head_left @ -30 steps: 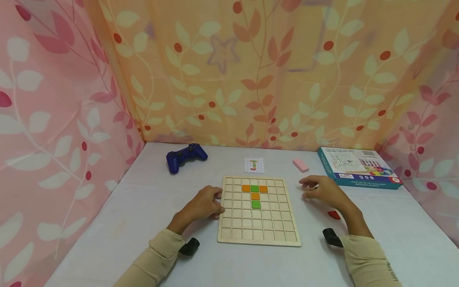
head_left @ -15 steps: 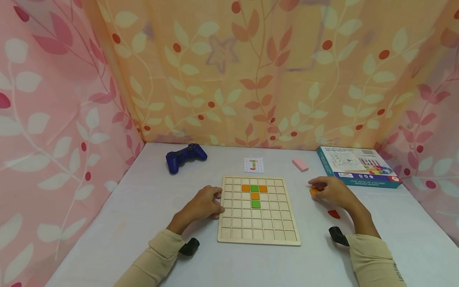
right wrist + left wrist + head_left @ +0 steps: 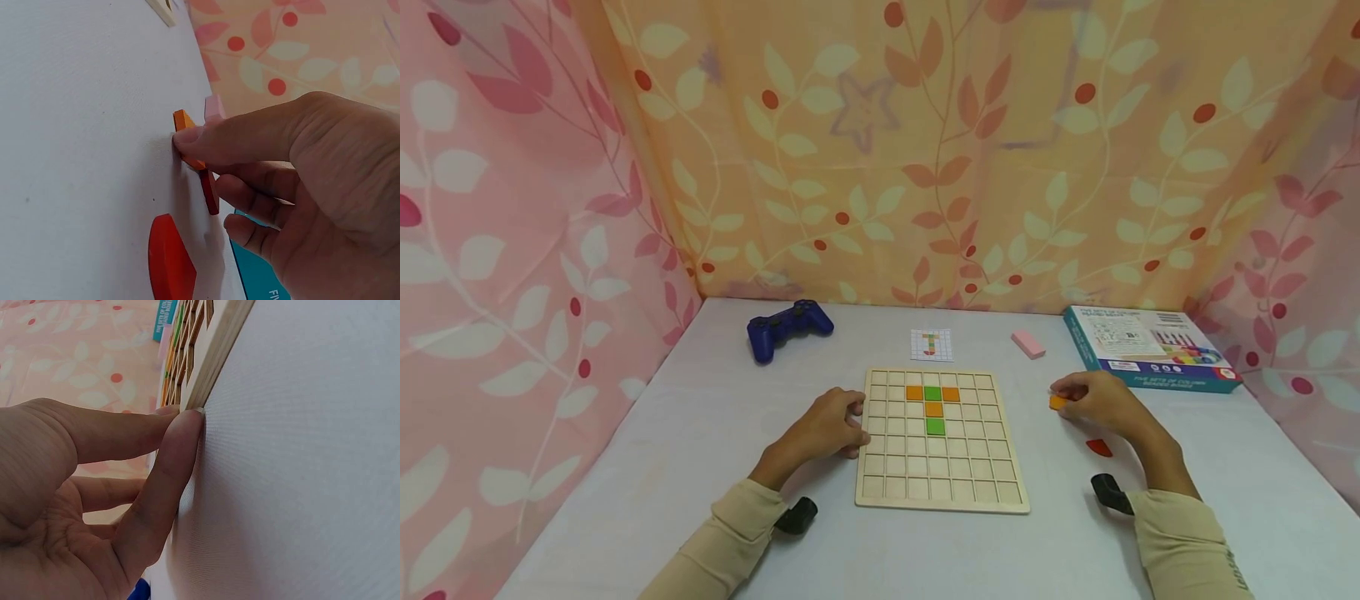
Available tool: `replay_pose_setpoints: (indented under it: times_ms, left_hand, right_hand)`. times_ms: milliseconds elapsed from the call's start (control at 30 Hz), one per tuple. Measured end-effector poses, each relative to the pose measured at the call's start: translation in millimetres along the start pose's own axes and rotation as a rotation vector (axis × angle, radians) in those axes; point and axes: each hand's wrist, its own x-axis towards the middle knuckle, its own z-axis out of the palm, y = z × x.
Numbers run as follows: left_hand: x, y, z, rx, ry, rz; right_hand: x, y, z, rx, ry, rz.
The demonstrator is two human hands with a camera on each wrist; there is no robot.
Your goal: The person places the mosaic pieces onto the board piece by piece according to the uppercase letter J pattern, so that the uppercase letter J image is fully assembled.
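At the wooden grid board (image 3: 895, 492), my left hand (image 3: 827, 425) rests its thumb and fingertips against the left edge. In the left wrist view the thumb (image 3: 178, 447) lies along the board's side, close over the table. Orange and green square tiles (image 3: 936, 427) form a T in the board's upper cells. Right of the board, my right hand (image 3: 1101, 404) pinches an orange tile (image 3: 1057, 402) between thumb and fingers. A dark red tile (image 3: 210, 194) shows just behind it in the right wrist view. Nearer the wrist lies a red quarter-round tile (image 3: 1099, 448).
A pattern card (image 3: 932, 345) with a J drawn on it lies behind the board, and a pink eraser-like block (image 3: 1028, 345) sits to its right. A blue game controller (image 3: 790, 329) is at back left. A flat teal box (image 3: 1153, 350) stands at back right.
My right hand has moved a little right and now pinches an orange tile, where a second ago its fingers were apart. The left hand and the board have stayed in place.
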Motion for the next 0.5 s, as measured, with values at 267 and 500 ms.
replay_pose_setpoints:
  times_ms: [267,500]
  left_hand:
    - [-1.3,1.2,-0.5,-0.013,0.0,-0.001]
    - [-1.1,2.0,-0.1,-0.007,0.003,-0.011]
  right_hand:
    - [3.2,-2.8,3.3,0.0,-0.001,0.008]
    - [5.5,-13.7,10.9,0.024,0.0,-0.076]
